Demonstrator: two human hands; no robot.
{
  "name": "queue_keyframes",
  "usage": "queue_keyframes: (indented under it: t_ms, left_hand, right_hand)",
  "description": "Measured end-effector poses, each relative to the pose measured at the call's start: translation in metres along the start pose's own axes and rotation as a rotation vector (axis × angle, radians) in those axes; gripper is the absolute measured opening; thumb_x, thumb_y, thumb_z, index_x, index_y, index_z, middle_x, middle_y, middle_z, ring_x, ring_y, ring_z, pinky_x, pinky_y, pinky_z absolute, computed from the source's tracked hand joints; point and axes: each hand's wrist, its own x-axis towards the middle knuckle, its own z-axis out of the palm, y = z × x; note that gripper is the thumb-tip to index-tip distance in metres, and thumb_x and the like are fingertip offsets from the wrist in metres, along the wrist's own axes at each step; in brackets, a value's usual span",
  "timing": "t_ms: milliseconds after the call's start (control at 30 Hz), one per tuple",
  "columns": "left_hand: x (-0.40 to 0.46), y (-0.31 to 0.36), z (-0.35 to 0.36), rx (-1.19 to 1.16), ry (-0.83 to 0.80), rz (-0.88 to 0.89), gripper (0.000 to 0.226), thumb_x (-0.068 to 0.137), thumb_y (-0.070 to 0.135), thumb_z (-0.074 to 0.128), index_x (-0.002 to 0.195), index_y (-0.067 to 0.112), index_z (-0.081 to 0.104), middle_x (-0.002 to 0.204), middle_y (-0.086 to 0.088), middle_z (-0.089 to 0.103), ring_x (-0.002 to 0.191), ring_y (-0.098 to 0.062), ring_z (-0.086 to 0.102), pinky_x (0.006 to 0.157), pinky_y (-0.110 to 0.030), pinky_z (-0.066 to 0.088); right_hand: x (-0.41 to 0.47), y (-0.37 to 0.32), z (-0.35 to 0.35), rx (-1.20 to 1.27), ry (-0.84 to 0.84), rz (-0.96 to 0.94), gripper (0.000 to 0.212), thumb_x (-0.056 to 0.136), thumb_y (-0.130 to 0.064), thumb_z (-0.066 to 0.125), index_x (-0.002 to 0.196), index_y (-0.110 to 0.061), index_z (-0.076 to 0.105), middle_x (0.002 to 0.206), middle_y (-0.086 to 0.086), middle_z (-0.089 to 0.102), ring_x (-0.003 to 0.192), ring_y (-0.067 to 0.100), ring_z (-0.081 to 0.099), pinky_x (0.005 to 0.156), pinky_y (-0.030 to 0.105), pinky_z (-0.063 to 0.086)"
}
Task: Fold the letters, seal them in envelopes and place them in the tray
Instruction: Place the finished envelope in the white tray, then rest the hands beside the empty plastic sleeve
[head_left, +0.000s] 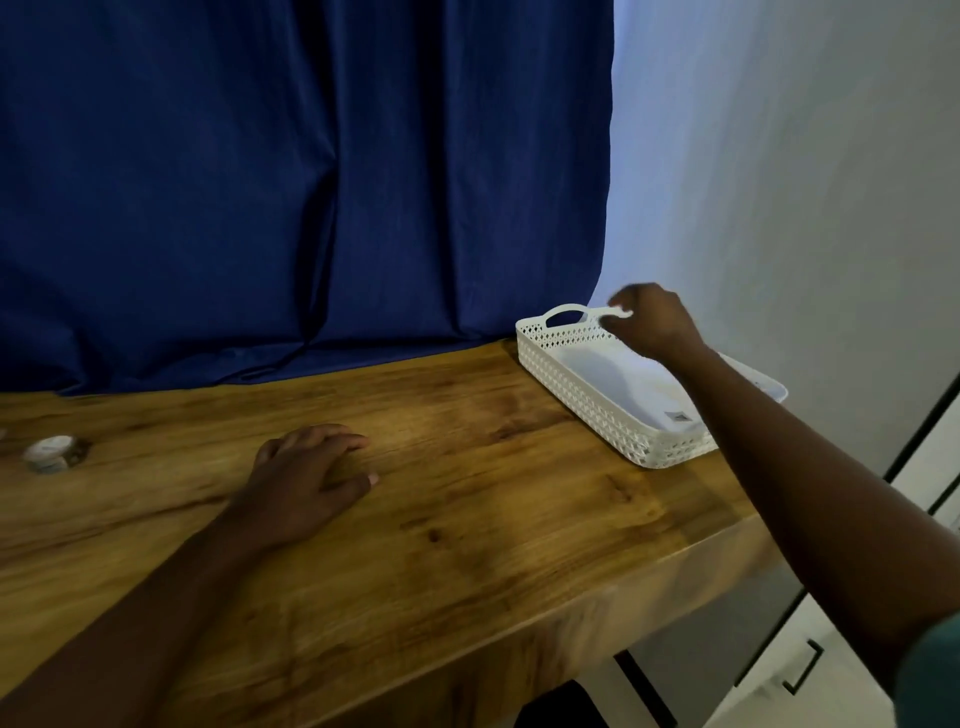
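A white lattice tray (576, 384) stands at the far right corner of the wooden table (441, 519). White envelopes (623, 387) lie flat inside it, one with a small dark mark near its near end. My right hand (652, 322) reaches over the tray's far end, its fingers curled round the tray's far rim beside the handle. My left hand (311, 475) rests palm down on the table's middle, fingers loosely spread, holding nothing.
A roll of tape (52, 453) lies at the table's left edge. A dark blue curtain (311, 182) hangs behind the table. A white wall and a cabinet with black handles (805, 670) stand to the right. The table's near right corner drops off below the tray.
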Motion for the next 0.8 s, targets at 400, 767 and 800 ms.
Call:
queue_keyframes:
  t_ms: [400, 767, 800]
  left_hand:
    - [-0.003, -0.007, -0.021, -0.238, 0.21, -0.107, 0.026, 0.094, 0.037, 0.068, 0.119, 0.035, 0.071, 0.124, 0.016, 0.068, 0.115, -0.006, 0.062, 0.098, -0.035, 0.053]
    - [-0.056, -0.128, -0.088, -0.221, 0.806, -0.701, 0.058, 0.088, 0.038, 0.076, 0.139, 0.019, 0.058, 0.141, -0.014, 0.052, 0.13, -0.034, 0.047, 0.108, -0.047, 0.044]
    - [-0.059, -0.133, -0.085, -0.233, 0.778, -0.739, 0.066, 0.087, 0.045, 0.074, 0.144, 0.019, 0.053, 0.145, -0.015, 0.049, 0.132, -0.035, 0.046, 0.108, -0.048, 0.044]
  right_hand:
    - [-0.116, -0.203, 0.178, 0.003, -0.565, -0.492, 0.058, 0.106, -0.045, 0.032, 0.159, -0.021, 0.025, 0.168, 0.01, 0.017, 0.153, 0.029, 0.016, 0.122, 0.054, 0.015]
    - [-0.118, -0.211, 0.222, -0.082, -0.525, -0.513, 0.063, 0.101, -0.059, 0.035, 0.156, -0.028, 0.032, 0.165, 0.002, 0.027, 0.152, 0.022, 0.022, 0.121, 0.052, 0.019]
    - [-0.119, -0.212, 0.222, -0.088, -0.519, -0.517, 0.062, 0.101, -0.059, 0.035, 0.155, -0.029, 0.032, 0.165, 0.002, 0.027, 0.152, 0.022, 0.023, 0.121, 0.052, 0.019]
